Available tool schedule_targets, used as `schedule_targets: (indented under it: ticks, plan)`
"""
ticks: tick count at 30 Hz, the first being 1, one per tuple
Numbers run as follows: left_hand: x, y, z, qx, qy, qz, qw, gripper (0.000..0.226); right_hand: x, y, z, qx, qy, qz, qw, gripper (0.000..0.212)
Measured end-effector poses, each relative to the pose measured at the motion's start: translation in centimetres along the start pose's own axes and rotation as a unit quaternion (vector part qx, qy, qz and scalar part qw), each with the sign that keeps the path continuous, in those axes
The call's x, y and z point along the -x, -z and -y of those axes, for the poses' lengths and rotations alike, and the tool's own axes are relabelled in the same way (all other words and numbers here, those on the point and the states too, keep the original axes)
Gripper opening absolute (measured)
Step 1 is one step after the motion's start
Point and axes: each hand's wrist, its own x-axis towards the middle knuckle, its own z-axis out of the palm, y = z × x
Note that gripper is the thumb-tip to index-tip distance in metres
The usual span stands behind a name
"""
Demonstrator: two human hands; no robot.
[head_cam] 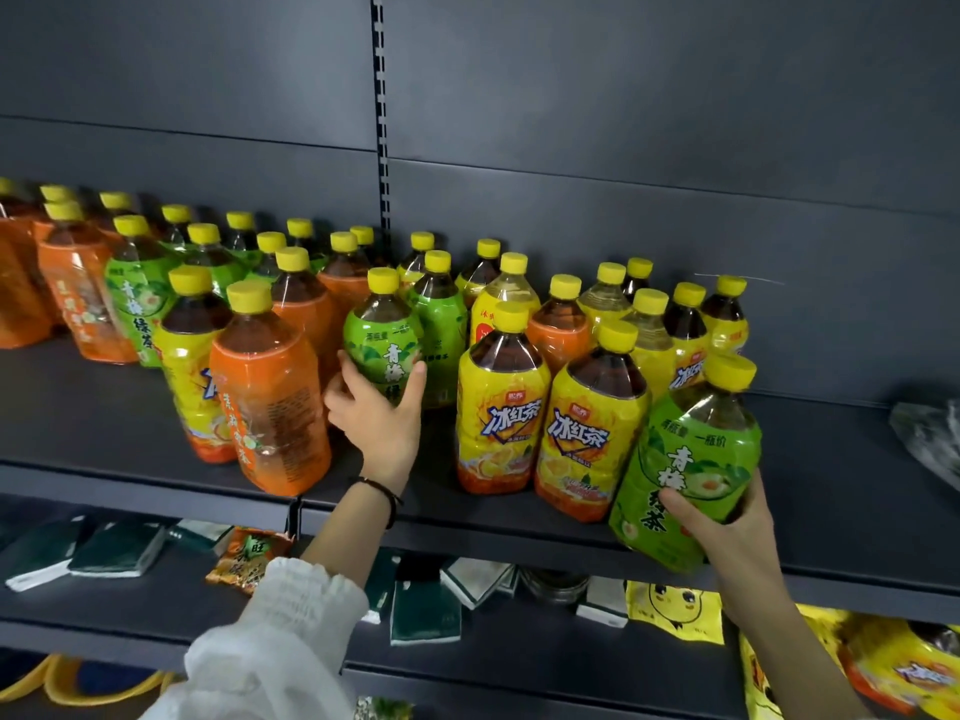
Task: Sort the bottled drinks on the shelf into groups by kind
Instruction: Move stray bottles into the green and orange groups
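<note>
Many yellow-capped bottles stand mixed on the dark shelf point(130, 444): orange-labelled, green-labelled and yellow-labelled ones. My left hand point(376, 413) grips a green-labelled bottle point(382, 335) in the middle of the shelf, between an orange bottle point(270, 402) and two yellow iced-tea bottles point(501, 407). My right hand point(727, 517) holds a second green-labelled bottle point(685, 459), tilted, at the shelf's front edge on the right, right of a yellow bottle point(589, 433). More green bottles point(137, 298) stand at the back left.
The shelf's right end holds only a crumpled clear plastic wrap point(930, 439). A slotted upright point(383, 111) splits the back panel. The lower shelf carries dark green boxes point(423, 610), snack packets point(249, 558) and yellow bags point(675, 610).
</note>
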Motion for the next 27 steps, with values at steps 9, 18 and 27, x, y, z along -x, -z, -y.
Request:
schedule_targets:
  ticks: [9,18,27]
  plan:
    - [-2.4,-0.1,2.2,0.103,0.042,0.074,0.991,0.092,-0.4,0.1,-0.5,0.007,-0.009,-0.009,1.000,0.117]
    - [-2.8,0.9,2.1,0.111,0.007,0.133,0.985,0.088,-0.1,0.0,-0.4,-0.021,0.036,-0.008,0.999,0.096]
    - [1.5,3.8,2.5,0.145,0.004,0.172,0.974,0.102,4.7,-0.9,0.8,-0.076,0.021,0.018,0.997,0.105]
